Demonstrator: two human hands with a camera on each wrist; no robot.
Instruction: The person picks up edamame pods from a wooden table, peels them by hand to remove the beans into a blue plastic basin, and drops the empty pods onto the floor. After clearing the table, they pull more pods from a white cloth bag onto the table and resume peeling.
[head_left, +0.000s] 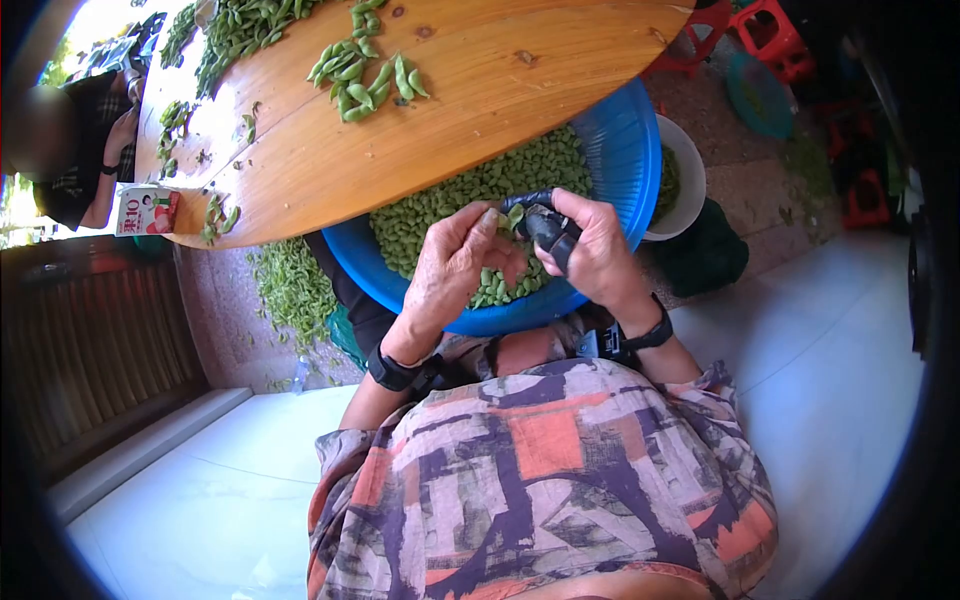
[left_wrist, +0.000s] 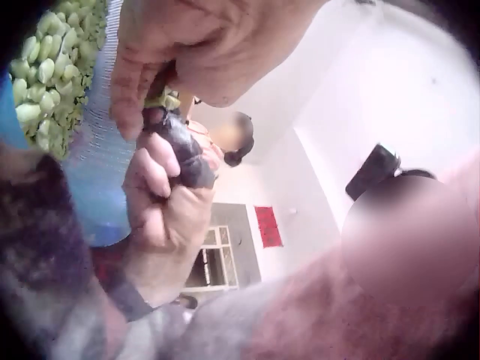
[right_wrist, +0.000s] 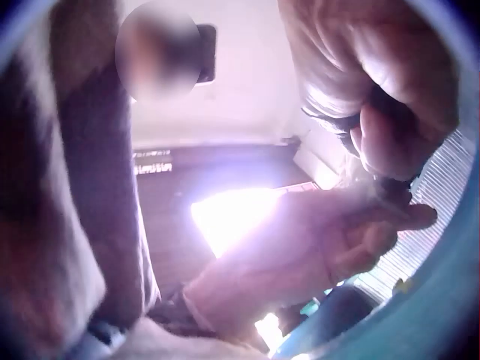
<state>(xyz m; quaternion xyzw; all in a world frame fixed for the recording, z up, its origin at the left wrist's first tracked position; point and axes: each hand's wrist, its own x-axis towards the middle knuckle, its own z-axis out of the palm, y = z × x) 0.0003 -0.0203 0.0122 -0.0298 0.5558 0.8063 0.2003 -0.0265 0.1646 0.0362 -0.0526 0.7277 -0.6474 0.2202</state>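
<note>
A green edamame pod is between my two hands, over a blue basin full of shelled green beans. My left hand pinches one end of it with thumb and fingers. My right hand, with black wrapping on its thumb and index finger, pinches the other end. In the left wrist view, the pod shows at the tip of the wrapped thumb. Fingers partly hide the pod in the right wrist view.
The wooden table overhangs the basin and bears edamame pods and a drink carton. Another person sits at its left. A white bucket stands right of the basin, and green hulls lie on the floor.
</note>
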